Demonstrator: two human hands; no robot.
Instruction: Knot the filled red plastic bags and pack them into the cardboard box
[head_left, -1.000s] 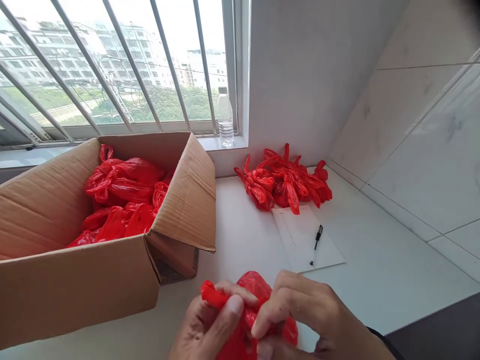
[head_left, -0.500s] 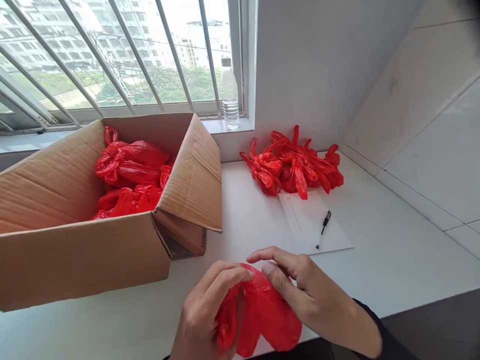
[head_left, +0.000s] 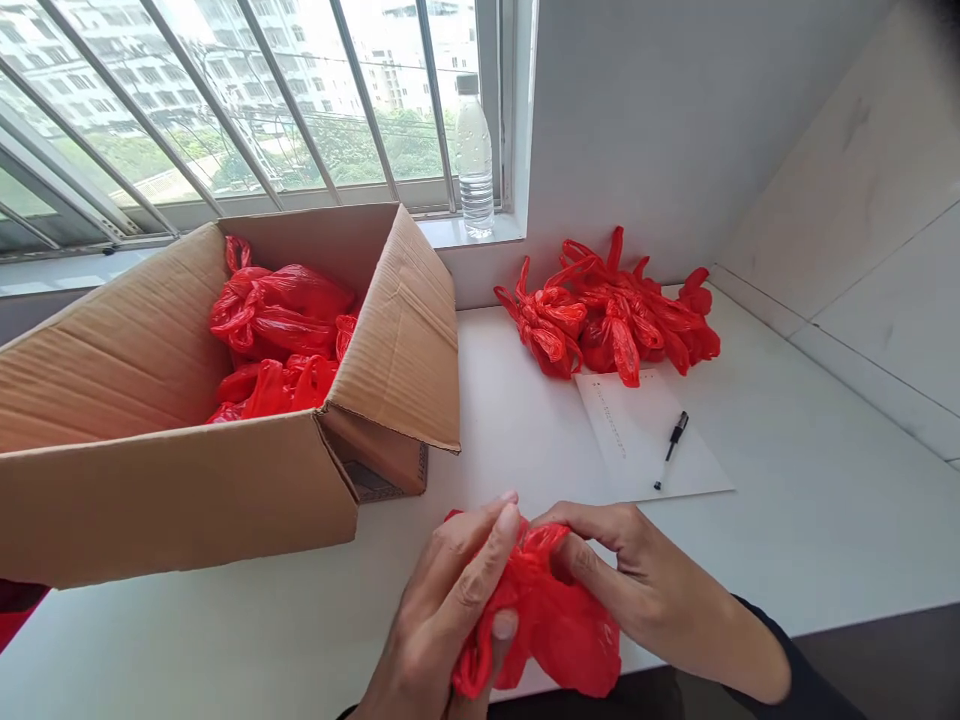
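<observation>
A thin red plastic bag (head_left: pixel 566 630) hangs between my two hands at the front edge of the white table. My left hand (head_left: pixel 450 610) is wrapped round its left side, with a rolled loop of the bag showing below the fingers. With thumb and forefinger, my right hand (head_left: pixel 615 565) pinches the gathered upper part of the bag. The lower part of the bag hangs loose. Whether anything is inside the bag, I cannot tell.
On the left, an open cardboard box (head_left: pixel 187 500) holds several red bags (head_left: pixel 289 310). Knotted red bags (head_left: pixel 615 310) lie by the wall. Before them are a paper sheet (head_left: pixel 637 440) and a black pen (head_left: pixel 671 450). A water bottle (head_left: pixel 474 160) stands on the windowsill.
My right fingers have closed on the top of the bag, which is now more bunched up. My left fingers have straightened and come closer to the right hand. The view has shifted slightly.
</observation>
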